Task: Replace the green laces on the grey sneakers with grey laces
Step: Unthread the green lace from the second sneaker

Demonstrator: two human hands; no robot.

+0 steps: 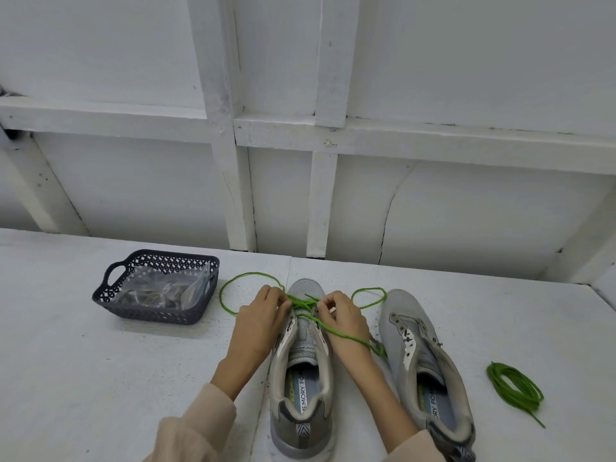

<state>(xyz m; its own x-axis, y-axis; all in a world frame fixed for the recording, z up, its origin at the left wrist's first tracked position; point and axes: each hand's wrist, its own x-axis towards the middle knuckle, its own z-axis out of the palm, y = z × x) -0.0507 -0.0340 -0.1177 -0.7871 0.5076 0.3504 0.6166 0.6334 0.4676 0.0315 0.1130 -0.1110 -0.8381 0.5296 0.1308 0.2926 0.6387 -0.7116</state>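
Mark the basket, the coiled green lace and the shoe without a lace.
basket (153, 313), head view, on its front wall.
coiled green lace (493, 375), head view, on the coil's left bend.
shoe without a lace (403, 308), head view, on its toe.
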